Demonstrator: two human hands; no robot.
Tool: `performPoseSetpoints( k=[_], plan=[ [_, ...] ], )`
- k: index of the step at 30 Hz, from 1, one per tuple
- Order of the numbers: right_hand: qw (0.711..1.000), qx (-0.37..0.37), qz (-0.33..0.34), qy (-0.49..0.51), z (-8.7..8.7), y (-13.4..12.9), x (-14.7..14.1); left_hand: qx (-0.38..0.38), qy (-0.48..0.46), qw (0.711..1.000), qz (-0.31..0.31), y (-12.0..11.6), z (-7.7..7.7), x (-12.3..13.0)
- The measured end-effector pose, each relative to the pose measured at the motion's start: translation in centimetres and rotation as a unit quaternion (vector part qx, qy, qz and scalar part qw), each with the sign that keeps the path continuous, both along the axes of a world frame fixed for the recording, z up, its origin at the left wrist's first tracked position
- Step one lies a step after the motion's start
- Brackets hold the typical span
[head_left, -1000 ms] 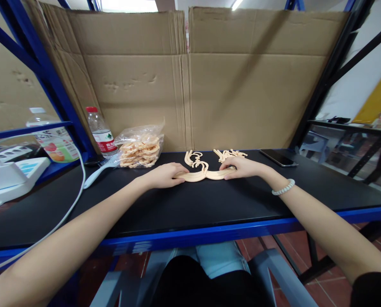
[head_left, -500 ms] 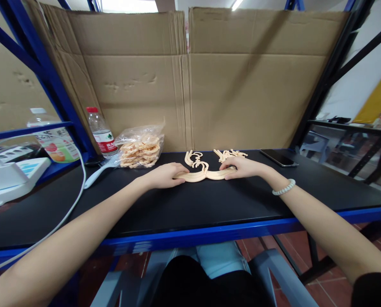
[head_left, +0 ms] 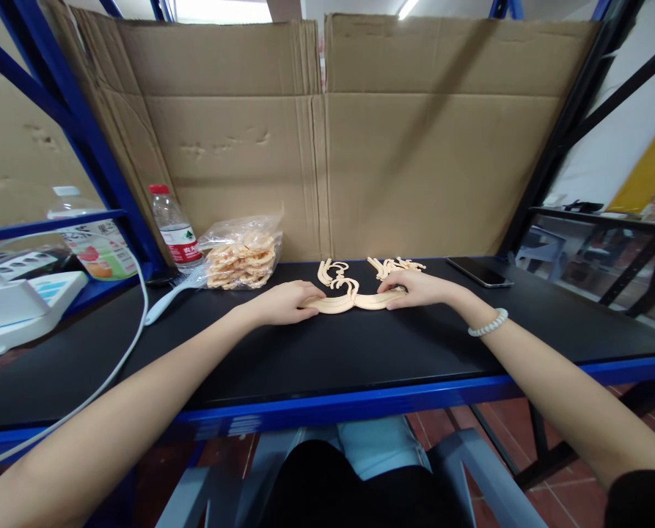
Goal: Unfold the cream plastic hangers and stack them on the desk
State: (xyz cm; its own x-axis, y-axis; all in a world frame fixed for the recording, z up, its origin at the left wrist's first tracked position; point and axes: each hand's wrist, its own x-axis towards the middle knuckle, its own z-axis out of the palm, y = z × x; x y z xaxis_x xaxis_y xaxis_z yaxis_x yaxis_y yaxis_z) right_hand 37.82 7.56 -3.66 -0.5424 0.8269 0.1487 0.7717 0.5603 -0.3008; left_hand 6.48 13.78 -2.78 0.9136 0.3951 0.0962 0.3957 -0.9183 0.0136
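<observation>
A pale, wood-coloured carved ornament [head_left: 368,301] lies across the black tabletop, made of two curved halves that meet in the middle, with scrolls rising there. My left hand [head_left: 290,302] has its thumb and fingers closed around the left end. At the opposite end, my right hand [head_left: 418,287] pinches the ornament between thumb and fingers. Both outer tips are covered by my hands. Behind it sits a scrolled carved piece [head_left: 325,273]; I cannot tell whether the two touch. A branching carved piece [head_left: 389,265] lies just beyond my right hand.
A clear bag [head_left: 243,257] of similar pale pieces stands at the back left, beside a red-capped bottle [head_left: 180,233] and a light-blue-handled brush [head_left: 173,295]. A white cable [head_left: 138,323] loops near my left arm. At back right lies a phone [head_left: 480,272]. Cardboard [head_left: 415,147] walls the back.
</observation>
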Motion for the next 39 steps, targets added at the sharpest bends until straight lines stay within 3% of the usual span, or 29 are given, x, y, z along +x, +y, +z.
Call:
performPoseSetpoints(
  k=[33,39],
  plan=[
    [1.0,-0.002,-0.009,0.019,-0.5,0.6,0.5,0.005,-0.012,1.0,-0.004,0.2,-0.2,0.1],
    [0.993,0.061,-0.05,0.09,-0.5,1.3,0.8,0.017,-0.051,0.998,0.032,0.9,0.1,-0.3]
  ],
)
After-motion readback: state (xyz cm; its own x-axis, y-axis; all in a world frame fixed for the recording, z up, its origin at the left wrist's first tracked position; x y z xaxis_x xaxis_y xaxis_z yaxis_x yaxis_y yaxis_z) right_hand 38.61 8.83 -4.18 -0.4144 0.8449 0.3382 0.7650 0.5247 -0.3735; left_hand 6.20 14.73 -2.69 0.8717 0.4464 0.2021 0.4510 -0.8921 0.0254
